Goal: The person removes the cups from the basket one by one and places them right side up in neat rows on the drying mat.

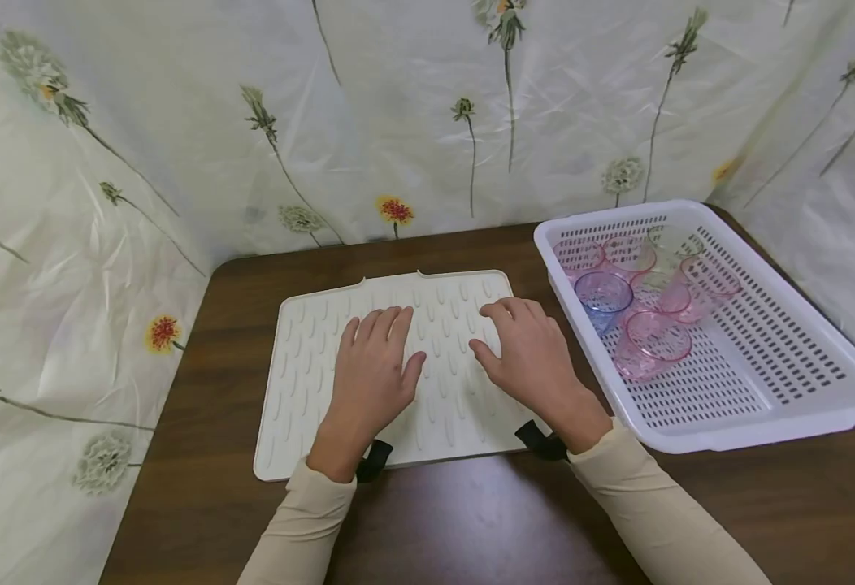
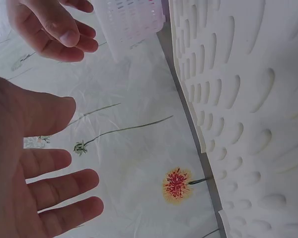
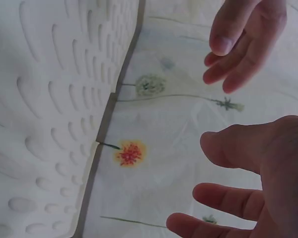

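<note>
A white drying mat (image 1: 435, 390) with raised oval ridges lies flat on the brown table. Over its middle hovers my left hand (image 1: 375, 374), fingers extended and thumb apart, holding nothing. My right hand (image 1: 533, 353) is above the mat's right part, its fingers relaxed and slightly bent, also holding nothing. In the left wrist view, the left hand's palm (image 2: 10, 129) shows a gap to the ridged mat (image 2: 258, 129). The right wrist view shows the right thumb (image 3: 233, 146) and fingers likewise apart from the mat (image 3: 44, 109).
A white perforated basket (image 1: 786, 414) stands right of the mat, close to my right forearm. Grouped in its left part are several pink cups (image 1: 654, 345), a blue cup (image 1: 603, 301) and a greenish clear cup (image 1: 672, 248). Flower-printed sheeting (image 1: 413, 122) surrounds the table's back and sides.
</note>
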